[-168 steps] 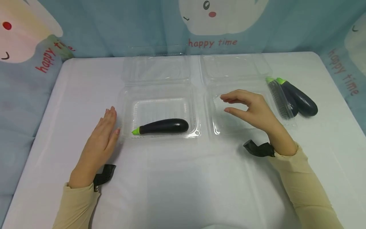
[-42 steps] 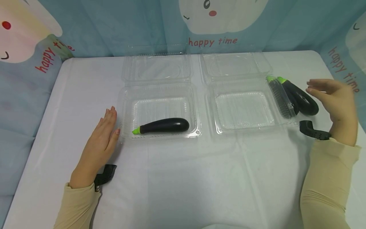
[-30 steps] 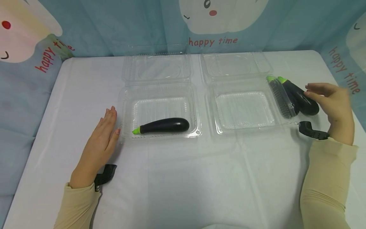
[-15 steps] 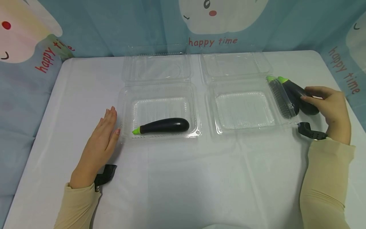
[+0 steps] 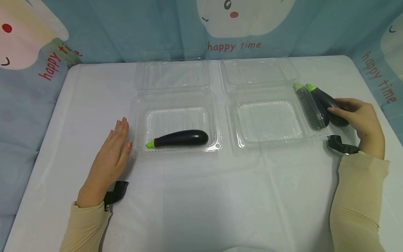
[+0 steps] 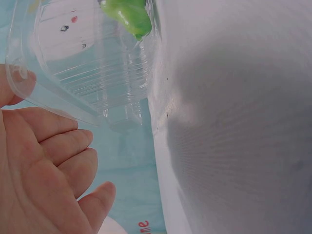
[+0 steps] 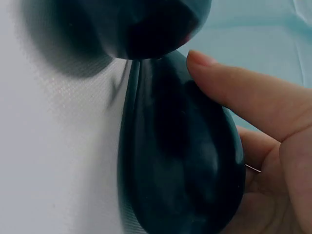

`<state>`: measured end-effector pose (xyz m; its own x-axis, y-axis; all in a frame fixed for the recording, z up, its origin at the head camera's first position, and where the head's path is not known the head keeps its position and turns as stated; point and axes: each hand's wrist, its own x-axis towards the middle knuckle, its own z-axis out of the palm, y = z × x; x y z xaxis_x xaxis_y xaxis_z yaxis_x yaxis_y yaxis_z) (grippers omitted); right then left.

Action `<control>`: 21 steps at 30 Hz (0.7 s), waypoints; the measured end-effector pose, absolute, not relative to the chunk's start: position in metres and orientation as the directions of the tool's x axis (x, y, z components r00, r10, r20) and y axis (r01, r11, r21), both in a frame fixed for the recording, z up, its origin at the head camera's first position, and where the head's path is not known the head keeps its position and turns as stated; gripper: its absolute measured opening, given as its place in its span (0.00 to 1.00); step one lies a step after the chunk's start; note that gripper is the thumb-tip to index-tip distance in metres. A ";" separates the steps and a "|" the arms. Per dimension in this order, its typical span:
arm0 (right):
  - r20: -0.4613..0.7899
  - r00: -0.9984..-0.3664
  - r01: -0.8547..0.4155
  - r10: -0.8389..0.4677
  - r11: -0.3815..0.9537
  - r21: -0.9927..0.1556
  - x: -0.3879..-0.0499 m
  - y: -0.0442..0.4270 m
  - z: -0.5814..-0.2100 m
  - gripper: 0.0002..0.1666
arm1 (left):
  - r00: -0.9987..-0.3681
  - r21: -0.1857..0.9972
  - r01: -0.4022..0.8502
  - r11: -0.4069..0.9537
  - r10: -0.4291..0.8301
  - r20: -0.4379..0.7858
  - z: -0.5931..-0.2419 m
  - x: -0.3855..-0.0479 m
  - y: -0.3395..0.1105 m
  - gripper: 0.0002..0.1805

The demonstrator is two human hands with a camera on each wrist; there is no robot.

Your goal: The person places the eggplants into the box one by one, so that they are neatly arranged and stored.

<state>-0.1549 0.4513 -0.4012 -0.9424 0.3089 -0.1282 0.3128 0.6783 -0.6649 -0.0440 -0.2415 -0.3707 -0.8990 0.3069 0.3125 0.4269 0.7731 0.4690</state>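
Note:
At the table's right side my right hand grips the fat end of a dark eggplant with a green cap, thumb on one side and fingers on the other. In the right wrist view this eggplant lies on the cloth. A second eggplant lies against it, partly behind the right container's wall. My left hand rests beside the left clear container, fingers straight; in the left wrist view the thumb overlaps the rim corner. Inside that container lies a third eggplant, green tip leftward.
The right clear plastic container stands with its hinged lid folded back and nothing in it. The left container's lid is also folded back. A blue printed curtain hangs behind the white-covered table.
My right hand has moved from over the right container to the eggplants at the right, then leftward and closed around the outer one. The left hand has stayed put.

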 end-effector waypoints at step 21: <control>-0.149 -0.926 0.357 0.346 0.678 -0.643 -0.156 0.452 -0.404 0.41 | -0.894 0.474 0.436 0.765 0.309 0.324 -0.372 -0.044 -0.242 0.29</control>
<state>-0.1560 0.4521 -0.4038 -0.9262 0.3462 -0.1495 0.3571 0.6779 -0.6425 -0.0445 -0.2423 -0.3719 -0.8944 0.3089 0.3235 0.4357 0.7653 0.4737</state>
